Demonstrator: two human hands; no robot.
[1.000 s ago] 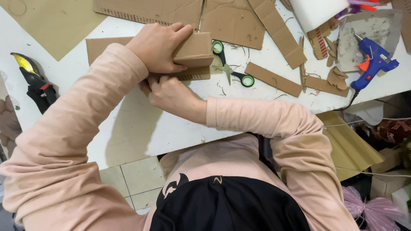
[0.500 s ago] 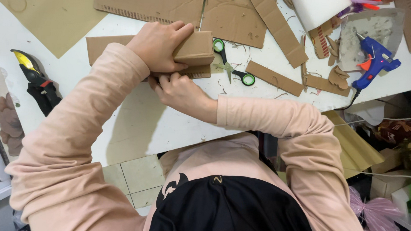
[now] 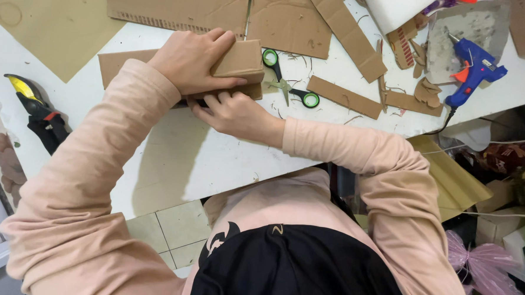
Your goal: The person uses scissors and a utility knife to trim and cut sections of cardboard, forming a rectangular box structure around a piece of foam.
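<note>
Under left hand [image 3: 189,59], above right hand [image 3: 237,114]: cardboard block [image 3: 243,59].

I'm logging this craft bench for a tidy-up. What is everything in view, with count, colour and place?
cardboard block: one, brown, under the left hand
cardboard sheets: several, brown, table's far edge
cardboard strips: several, brown, right of the scissors
scissors: one, green-handled, beside the block
glue gun: one, blue and orange, far right
cutters: one, black and yellow, left edge
table: one, white
left hand: gripping the block
right hand: pressed against the block's near side
</note>
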